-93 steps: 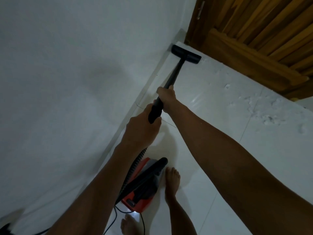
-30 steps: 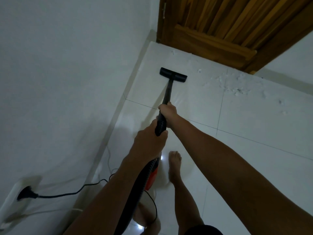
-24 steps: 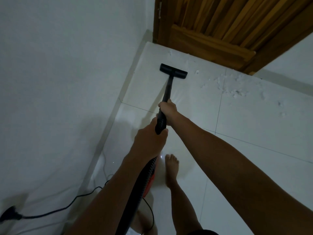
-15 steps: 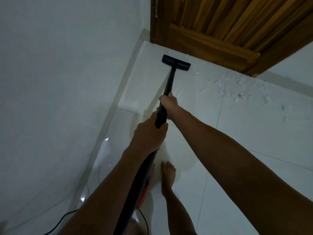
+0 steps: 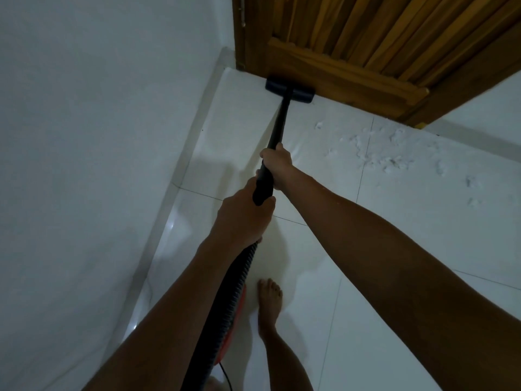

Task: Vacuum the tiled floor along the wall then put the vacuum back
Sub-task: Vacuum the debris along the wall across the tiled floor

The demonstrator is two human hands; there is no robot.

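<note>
Fingers (image 5: 266, 158) of my right hand (image 5: 277, 165) are curled tight round the black wand (image 5: 277, 128), knuckles up; left hand (image 5: 244, 218) is closed just behind it on the grip end, where the ribbed hose (image 5: 239, 283) comes out below the palm. Both fully wrapped, no gap showing.

Big to small, all rel. to the fingers: white wall (image 5: 84, 136) runs off to their left, w/ a pale skirting strip at its foot. Tiled floor (image 5: 394, 249) spreads under and to the right. Wooden door (image 5: 352, 52) stands ahead, past the wand tip. Red vacuum body (image 5: 238, 314) sits behind and below the left hand, mostly hidden by hose and forearm; thin cord trails from it at bottom edge. My bare foot (image 5: 269, 303) is just right of it. Floor head (image 5: 289, 90) is straight ahead of the fingers at full reach, touching or nearly touching the door's bottom rail, near the corner. White fluff debris (image 5: 375, 153) lies scattered ahead-right of the fingers, apart from the head.

Step, my read: mid-vacuuming, at the far end of a forward stroke. Strip by the wall looks clean; fluff not yet picked up. Next move prob. needs pulling back, then angling the head right over the fluff. Put-away not started.

Brands/labels/text: none readable; too dim.
</note>
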